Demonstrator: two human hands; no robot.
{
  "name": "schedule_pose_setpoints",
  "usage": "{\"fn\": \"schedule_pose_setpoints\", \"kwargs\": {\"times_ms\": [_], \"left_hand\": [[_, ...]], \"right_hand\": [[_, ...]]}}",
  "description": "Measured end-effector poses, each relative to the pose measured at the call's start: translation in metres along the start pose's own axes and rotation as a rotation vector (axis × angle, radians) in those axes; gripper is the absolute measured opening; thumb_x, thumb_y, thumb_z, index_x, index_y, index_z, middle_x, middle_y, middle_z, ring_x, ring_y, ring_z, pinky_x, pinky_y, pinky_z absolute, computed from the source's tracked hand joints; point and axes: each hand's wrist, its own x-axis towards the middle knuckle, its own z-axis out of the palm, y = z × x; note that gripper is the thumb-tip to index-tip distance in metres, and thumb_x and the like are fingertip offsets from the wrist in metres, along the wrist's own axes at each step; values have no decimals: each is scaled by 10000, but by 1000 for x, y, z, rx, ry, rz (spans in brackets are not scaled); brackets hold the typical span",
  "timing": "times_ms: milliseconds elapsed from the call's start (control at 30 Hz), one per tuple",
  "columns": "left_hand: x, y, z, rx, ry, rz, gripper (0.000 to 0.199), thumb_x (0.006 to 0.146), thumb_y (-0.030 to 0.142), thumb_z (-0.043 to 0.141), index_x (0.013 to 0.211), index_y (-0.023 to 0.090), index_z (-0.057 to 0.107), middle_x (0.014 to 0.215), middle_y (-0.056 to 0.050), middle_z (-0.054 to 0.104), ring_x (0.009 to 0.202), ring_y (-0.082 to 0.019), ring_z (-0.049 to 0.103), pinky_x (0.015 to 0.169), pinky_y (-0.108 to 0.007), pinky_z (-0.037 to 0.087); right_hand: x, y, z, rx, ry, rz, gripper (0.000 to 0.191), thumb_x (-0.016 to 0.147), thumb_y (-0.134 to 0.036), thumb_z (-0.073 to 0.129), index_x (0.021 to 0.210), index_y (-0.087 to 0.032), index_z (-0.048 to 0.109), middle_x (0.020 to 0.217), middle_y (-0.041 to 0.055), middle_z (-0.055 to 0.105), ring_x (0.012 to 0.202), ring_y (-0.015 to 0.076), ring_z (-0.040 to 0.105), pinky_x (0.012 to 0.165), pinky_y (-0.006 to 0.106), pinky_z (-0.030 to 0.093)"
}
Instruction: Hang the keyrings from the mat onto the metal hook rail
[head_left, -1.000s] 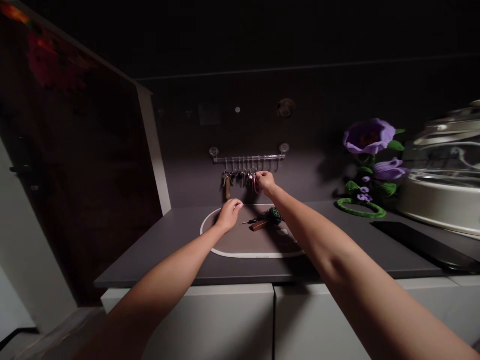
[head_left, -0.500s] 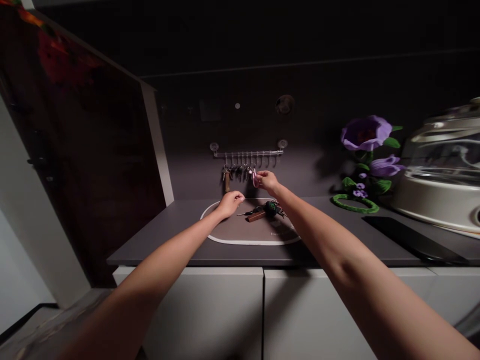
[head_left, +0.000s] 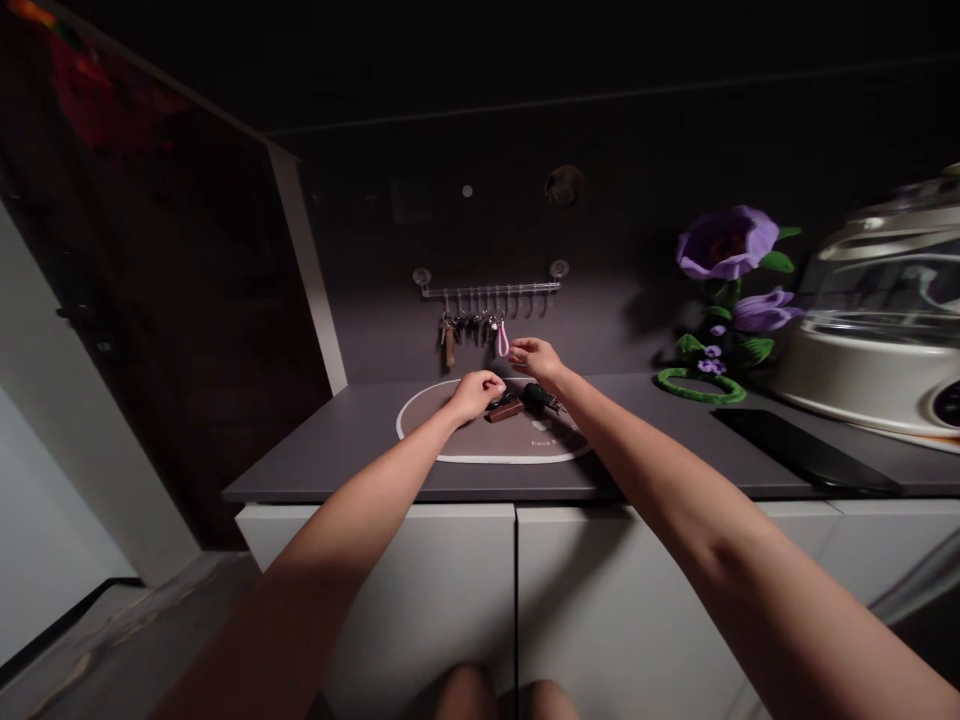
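Observation:
A clear hook rack (head_left: 491, 291) on the dark wall holds several keys, a brown tag (head_left: 450, 346) and a pink loop (head_left: 503, 340). Just right of the pink loop is my right hand (head_left: 535, 360), its fingers apart and free of the loop. My left hand (head_left: 478, 394) hovers over the mat (head_left: 465, 445) with curled fingers, close to the keys there; whether it pinches anything is too small to tell. On the mat lie a brown key holder (head_left: 506, 411) and a dark green key bundle (head_left: 535, 398).
Purple knitted flowers (head_left: 727, 245) with a green ring base stand on the right of the counter (head_left: 322, 440). Beside them are a flat black object (head_left: 802, 450) and a white appliance with a clear lid (head_left: 870, 340). White cabinet doors (head_left: 405, 580) lie below.
My right hand has let go of the pink loop, which now hangs from the rack. My left hand has moved right, toward the keys on the mat. The view has shifted slightly.

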Motion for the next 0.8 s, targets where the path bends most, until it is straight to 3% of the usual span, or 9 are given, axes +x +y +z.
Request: {"fn": "schedule_pose_setpoints", "kwargs": {"times_ms": [333, 633, 800], "left_hand": [[-17, -2, -9, 121, -123, 117, 286, 730, 376, 531, 772, 123, 657, 730, -35, 645, 643, -124, 523, 624, -243, 402], [-18, -5, -11, 314, -149, 252, 298, 666, 456, 604, 736, 174, 668, 814, -40, 611, 806, -168, 536, 742, -273, 402], [-17, -9, -9, 354, -154, 271, 236, 666, 394, 620, 742, 173, 645, 828, -42, 582, 837, -172, 522, 790, -288, 396]], "right_hand": [[-28, 16, -14, -51, 16, -65, 130, 724, -103, 555, 848, -136, 580, 781, 30, 617, 624, 65, 558, 638, 215, 465], [-27, 27, -30, -581, 80, -333, 118, 708, -91, 560, 768, -153, 641, 738, 29, 649, 693, 112, 566, 777, 265, 439], [-29, 25, -29, -762, 47, -384, 159, 718, -81, 542, 797, -162, 653, 797, 42, 666, 735, 128, 575, 775, 255, 428]]}}
